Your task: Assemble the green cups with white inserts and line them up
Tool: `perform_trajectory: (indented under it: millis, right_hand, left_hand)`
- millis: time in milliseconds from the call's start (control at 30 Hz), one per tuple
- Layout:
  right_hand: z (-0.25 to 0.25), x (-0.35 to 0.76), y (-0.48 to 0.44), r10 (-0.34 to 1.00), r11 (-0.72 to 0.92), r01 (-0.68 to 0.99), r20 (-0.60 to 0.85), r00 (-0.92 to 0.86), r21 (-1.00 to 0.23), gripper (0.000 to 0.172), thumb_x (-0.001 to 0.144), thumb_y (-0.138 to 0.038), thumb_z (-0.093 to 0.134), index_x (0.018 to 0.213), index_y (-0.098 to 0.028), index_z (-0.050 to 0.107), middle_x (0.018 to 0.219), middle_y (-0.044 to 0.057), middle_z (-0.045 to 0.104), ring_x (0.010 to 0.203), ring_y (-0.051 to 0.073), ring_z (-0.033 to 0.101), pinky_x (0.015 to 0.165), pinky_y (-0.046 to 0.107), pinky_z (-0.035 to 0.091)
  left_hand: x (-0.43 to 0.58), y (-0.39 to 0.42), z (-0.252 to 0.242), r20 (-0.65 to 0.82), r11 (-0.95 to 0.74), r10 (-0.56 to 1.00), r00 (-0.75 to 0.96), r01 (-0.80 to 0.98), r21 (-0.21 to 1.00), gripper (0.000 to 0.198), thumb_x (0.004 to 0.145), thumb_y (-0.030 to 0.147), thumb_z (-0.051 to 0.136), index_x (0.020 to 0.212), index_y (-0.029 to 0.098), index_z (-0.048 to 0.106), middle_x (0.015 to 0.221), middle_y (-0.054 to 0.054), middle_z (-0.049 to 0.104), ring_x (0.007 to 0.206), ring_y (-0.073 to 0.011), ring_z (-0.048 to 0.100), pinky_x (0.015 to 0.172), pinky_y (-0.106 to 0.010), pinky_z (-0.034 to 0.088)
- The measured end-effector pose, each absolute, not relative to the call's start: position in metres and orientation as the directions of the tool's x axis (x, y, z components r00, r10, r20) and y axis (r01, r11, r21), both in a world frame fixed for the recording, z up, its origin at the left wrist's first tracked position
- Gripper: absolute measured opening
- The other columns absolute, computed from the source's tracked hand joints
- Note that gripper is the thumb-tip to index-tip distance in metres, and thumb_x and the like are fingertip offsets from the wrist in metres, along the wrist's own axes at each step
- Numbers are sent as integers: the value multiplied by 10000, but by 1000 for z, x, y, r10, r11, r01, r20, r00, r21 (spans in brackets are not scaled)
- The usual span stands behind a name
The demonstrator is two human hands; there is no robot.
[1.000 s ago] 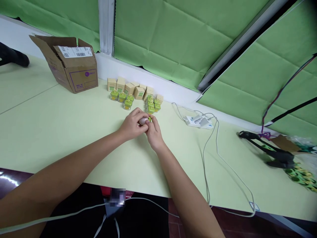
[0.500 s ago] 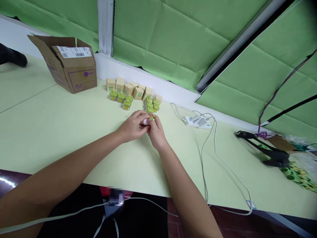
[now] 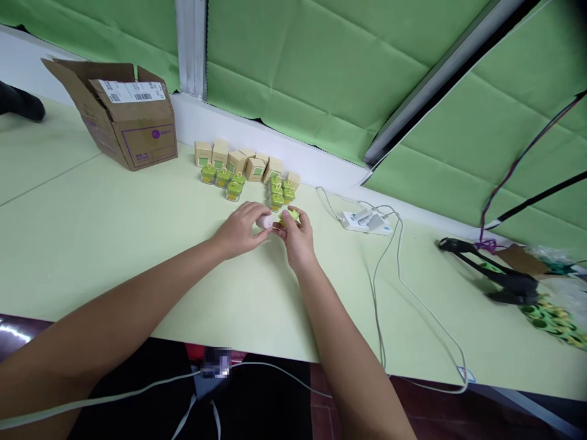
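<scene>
Pinched in my left hand (image 3: 242, 231) is a small, smooth, pale pinkish rounded piece (image 3: 264, 221); its exact kind does not show. My right hand (image 3: 298, 239) grips a small green lid (image 3: 290, 216), the thumb lying over it. Between the two hands runs a thin pale strand, too fine to make out. Just beyond my fingers stand several small clear jars with green lids, one group on the left (image 3: 233, 191) and a tighter group on the right (image 3: 277, 200).
Small tan cartons (image 3: 255, 169) line up behind the jars. An open cardboard box (image 3: 149, 143) stands at back left. To the right lie a white power strip (image 3: 365, 222) with trailing cables, a black strap-like frame (image 3: 499, 278) and green foam-like pieces (image 3: 550, 321).
My hands have drawn slightly apart, the right one shifting right. The green lid and the pale piece, partly covered before, now show more plainly.
</scene>
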State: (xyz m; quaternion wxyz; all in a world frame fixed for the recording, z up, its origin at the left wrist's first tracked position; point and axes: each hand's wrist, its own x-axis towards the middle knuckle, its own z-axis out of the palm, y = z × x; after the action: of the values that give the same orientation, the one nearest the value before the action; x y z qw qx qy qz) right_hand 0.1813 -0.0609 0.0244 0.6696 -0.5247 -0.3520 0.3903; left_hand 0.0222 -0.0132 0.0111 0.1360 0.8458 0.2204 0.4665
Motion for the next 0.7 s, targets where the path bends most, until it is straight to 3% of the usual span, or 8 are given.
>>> perform_trajectory:
  millis: [167,367,500,700]
  right_hand:
    - [23,191,-59,804,188,13,161,572,-982,499,761,-502,776,1139,-254,566,883,-18,604,740,145,673,704,313,587]
    - [20,188,-59,819,179,82,195,539,-980,504,769,-505,762,1166,-256,576,913,-12,622,760,142,658,721,310,594]
    - [17,186,-59,840,164,100,192,508,-981,503,772,-498,763,1177,-254,589,929,-5,642,797,151,650,733,315,600]
    - [14,187,-58,847,158,138,206,490,-978,500,766,-515,769,1159,-255,604,909,-13,635,761,145,631,697,301,586]
  left_hand:
    - [22,-12,5,568,-920,392,724,308,243,229,905,165,549,1086,211,681,1126,-78,736,1087,-259,630,977,-458,411]
    - [26,-9,-8,515,-886,431,741,455,86,323,964,174,490,1207,230,696,1327,-141,668,1265,-320,552,1101,-593,312]
    - [25,-6,-12,523,-858,476,707,504,99,326,1020,248,454,1261,214,671,1368,-168,639,1303,-344,528,1112,-646,305]
    - [23,0,-7,542,-874,464,700,462,151,258,1000,232,488,1149,175,691,1120,-141,708,1144,-303,592,1019,-510,419]
